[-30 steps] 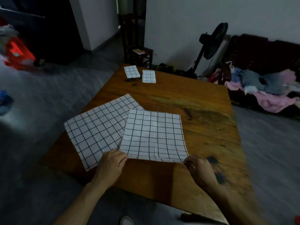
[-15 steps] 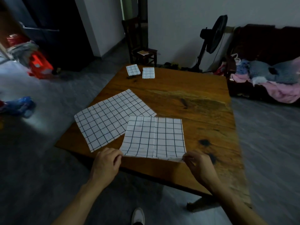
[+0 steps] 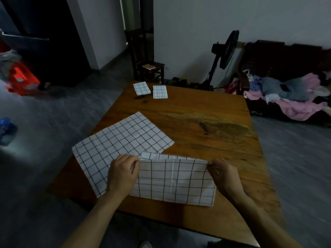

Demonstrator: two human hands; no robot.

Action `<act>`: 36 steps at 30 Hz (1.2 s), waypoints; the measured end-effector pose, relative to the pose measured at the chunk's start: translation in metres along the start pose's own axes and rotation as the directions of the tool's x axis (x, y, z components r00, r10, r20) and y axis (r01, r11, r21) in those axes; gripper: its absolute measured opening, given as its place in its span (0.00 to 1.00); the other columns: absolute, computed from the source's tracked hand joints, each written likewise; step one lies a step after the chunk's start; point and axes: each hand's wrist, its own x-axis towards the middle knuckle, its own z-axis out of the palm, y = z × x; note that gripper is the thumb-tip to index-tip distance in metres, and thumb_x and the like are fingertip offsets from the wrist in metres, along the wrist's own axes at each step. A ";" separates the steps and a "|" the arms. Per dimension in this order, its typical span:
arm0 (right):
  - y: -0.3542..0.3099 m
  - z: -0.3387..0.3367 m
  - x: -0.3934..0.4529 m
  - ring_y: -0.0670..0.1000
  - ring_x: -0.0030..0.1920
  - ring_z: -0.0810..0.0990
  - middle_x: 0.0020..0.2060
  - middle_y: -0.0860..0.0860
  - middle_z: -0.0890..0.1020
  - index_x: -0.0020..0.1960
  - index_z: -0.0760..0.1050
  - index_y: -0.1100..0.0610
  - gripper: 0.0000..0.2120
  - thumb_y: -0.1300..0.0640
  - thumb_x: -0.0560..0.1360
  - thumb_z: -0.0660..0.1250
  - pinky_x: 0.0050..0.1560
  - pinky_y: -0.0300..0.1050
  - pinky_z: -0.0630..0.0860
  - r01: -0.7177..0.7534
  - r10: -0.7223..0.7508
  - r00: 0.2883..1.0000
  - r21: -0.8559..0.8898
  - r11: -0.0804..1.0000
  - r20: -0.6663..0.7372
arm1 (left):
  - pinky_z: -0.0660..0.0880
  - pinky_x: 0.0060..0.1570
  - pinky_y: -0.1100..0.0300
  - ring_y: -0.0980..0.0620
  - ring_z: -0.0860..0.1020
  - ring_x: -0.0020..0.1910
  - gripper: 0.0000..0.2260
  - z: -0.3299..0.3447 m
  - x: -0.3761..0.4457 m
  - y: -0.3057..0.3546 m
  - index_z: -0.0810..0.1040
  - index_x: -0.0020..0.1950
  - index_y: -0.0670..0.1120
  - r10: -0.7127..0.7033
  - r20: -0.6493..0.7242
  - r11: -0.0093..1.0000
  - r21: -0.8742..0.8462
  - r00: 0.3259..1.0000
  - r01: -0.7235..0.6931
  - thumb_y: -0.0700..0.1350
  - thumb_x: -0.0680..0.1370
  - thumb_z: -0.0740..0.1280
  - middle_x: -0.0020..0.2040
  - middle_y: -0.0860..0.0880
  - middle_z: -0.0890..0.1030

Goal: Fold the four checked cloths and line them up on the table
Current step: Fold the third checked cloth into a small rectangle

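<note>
The step in hand looks like the first fold of the third checked cloth (image 3: 172, 181): its near edge is lifted and carried away from the person, toward the far edge. To do this well, both corners should travel at the same pace toward 12 o'clock and land square on the far corners, so the grid lines of the upper layer run along those beneath; a strip of the far edge shows just beyond the raised edge, which suggests the fold is close to meeting. Once the edges agree, a flat palm pressed along the crease at the 6 o'clock side would likely set it before the next fold.

The left hand (image 3: 122, 173) has its fingers curled nearly closed, pinching the cloth's left corner between thumb and fingertips. The right hand (image 3: 223, 174) does the same at the right corner, with its fingers bent tight on the fabric. The cloth sags a little between them.

This cloth lies at the near side of the table (image 3: 206, 119), at about 6 o'clock. The unfolded cloth (image 3: 114, 145) is spread flat at about 9 o'clock and is partly overlapped by the one being folded. Two folded cloths, the left one (image 3: 141, 88) and the right one (image 3: 160, 92), sit just beside each other near the far edge, at about 11 o'clock.
</note>
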 end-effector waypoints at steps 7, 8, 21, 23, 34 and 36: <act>-0.006 0.019 0.041 0.45 0.39 0.77 0.39 0.46 0.78 0.43 0.78 0.52 0.03 0.58 0.75 0.69 0.37 0.50 0.78 -0.131 0.126 0.989 -0.073 0.989 -0.073 | 0.72 0.45 0.57 0.55 0.73 0.43 0.01 0.026 0.066 -0.029 0.78 0.48 0.49 0.058 0.081 0.998 -0.019 0.995 -0.056 0.43 0.78 0.68 0.43 0.54 0.78; -0.004 0.022 0.043 0.45 0.39 0.77 0.39 0.45 0.78 0.43 0.78 0.51 0.03 0.57 0.76 0.69 0.38 0.49 0.79 -0.158 0.152 0.986 -0.076 0.985 -0.071 | 0.73 0.45 0.57 0.55 0.73 0.43 0.01 0.030 0.072 -0.031 0.77 0.48 0.50 0.059 0.099 0.998 -0.021 0.993 -0.058 0.44 0.78 0.68 0.42 0.54 0.77; 0.031 0.054 0.056 0.48 0.59 0.75 0.61 0.48 0.74 0.67 0.71 0.49 0.22 0.53 0.75 0.70 0.57 0.44 0.75 -0.330 0.378 0.907 -0.243 0.912 0.186 | 0.70 0.61 0.51 0.48 0.71 0.64 0.23 0.080 0.091 -0.030 0.73 0.69 0.49 -0.042 0.370 0.989 0.146 0.928 -0.013 0.48 0.75 0.72 0.65 0.50 0.76; 0.033 0.059 0.056 0.51 0.64 0.72 0.65 0.50 0.72 0.71 0.67 0.51 0.28 0.51 0.74 0.71 0.64 0.49 0.73 -0.345 0.394 0.902 -0.256 0.903 0.176 | 0.71 0.62 0.49 0.46 0.71 0.65 0.25 0.087 0.081 -0.032 0.73 0.68 0.47 -0.052 0.387 0.988 0.154 0.921 -0.008 0.47 0.73 0.74 0.66 0.48 0.75; -0.001 0.109 0.028 0.48 0.71 0.64 0.71 0.48 0.67 0.72 0.66 0.49 0.24 0.49 0.77 0.65 0.70 0.43 0.63 -0.184 0.252 0.908 -0.222 0.958 0.335 | 0.61 0.72 0.55 0.52 0.60 0.73 0.22 0.106 0.028 -0.018 0.65 0.74 0.50 0.020 0.618 0.985 0.122 0.786 -0.121 0.54 0.81 0.60 0.75 0.52 0.64; -0.013 0.125 0.016 0.47 0.70 0.65 0.70 0.48 0.67 0.71 0.65 0.49 0.24 0.48 0.77 0.65 0.70 0.43 0.64 -0.129 0.176 0.916 -0.151 0.980 0.361 | 0.56 0.75 0.51 0.50 0.54 0.77 0.27 0.113 0.012 -0.011 0.57 0.78 0.50 0.026 0.650 0.976 0.149 0.759 -0.160 0.56 0.82 0.58 0.78 0.50 0.57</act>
